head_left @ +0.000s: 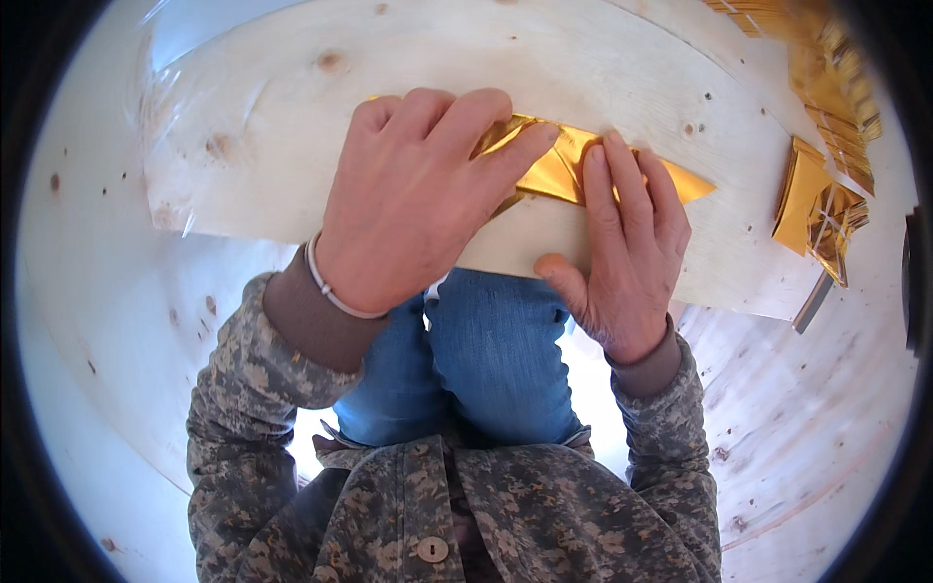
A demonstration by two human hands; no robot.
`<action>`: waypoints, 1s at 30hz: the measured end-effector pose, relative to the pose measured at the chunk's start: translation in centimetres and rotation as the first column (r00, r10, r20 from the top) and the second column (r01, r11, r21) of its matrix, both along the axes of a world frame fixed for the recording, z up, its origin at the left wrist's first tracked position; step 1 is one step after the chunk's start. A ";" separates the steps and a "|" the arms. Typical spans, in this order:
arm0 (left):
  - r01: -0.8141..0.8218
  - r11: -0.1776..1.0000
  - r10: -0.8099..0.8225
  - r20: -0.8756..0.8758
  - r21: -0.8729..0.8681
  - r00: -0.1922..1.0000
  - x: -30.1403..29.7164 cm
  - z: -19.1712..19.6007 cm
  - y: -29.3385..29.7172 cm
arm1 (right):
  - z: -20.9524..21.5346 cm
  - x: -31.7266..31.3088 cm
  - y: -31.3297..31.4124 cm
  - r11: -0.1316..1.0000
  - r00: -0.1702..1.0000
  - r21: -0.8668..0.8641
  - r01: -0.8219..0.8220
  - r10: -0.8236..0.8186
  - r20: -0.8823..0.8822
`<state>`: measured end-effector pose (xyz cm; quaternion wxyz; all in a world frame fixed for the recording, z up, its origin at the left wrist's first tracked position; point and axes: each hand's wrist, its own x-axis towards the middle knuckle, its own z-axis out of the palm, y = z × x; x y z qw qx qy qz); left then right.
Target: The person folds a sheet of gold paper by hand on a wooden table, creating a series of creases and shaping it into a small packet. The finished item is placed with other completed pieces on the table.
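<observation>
A folded sheet of shiny gold paper point(549, 167) lies on a pale wooden board point(292, 146) resting across my knees. My left hand point(413, 194) lies flat over the paper's left part, fingers together and pressing down. My right hand point(622, 248) presses the right part with straight fingers, its thumb hooked at the board's near edge. Only the middle strip and the right tip of the paper show between and beside the hands.
More folded gold paper pieces point(816, 209) sit on the board's right end, and a gold pile point(826, 68) lies beyond at the upper right. A clear plastic sheet point(185, 68) covers the board's left end. Pale wooden floor point(807, 428) surrounds my blue-jeaned legs point(486, 360).
</observation>
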<state>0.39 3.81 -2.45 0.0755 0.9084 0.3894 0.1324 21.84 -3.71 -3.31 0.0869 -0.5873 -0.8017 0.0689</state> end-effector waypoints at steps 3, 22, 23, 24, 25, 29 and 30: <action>0.000 1.000 0.000 0.013 0.017 1.000 -0.3 -0.4 -0.3 | -0.4 0.1 0.0 0.999 0.999 0.024 -0.033 0.033 0.014; 0.143 0.981 -0.157 0.098 0.134 0.983 2.7 1.2 -6.1 | -0.6 0.1 -0.5 0.985 0.989 0.118 -0.129 0.119 0.085; 0.106 0.993 -0.112 0.161 0.046 0.981 3.3 1.0 -7.0 | -0.8 0.1 -0.5 0.983 0.987 0.130 -0.129 0.115 0.112; 0.077 0.994 -0.061 0.194 -0.079 0.979 3.7 0.7 -7.6 | -0.9 0.1 -0.5 0.984 0.986 0.132 -0.123 0.106 0.129; 0.061 0.993 -0.044 0.153 -0.104 0.987 4.0 0.3 -7.8 | -1.1 0.1 -0.5 0.989 0.984 0.105 -0.105 0.087 0.158; -0.011 0.998 0.026 0.251 -0.060 0.968 5.0 -1.0 -8.5 | -1.6 0.1 -0.5 0.989 0.978 0.111 -0.096 0.073 0.197; -0.022 0.998 0.035 0.238 -0.057 0.971 5.1 -1.2 -8.6 | -1.7 0.0 -0.4 0.989 0.974 0.110 -0.095 0.069 0.215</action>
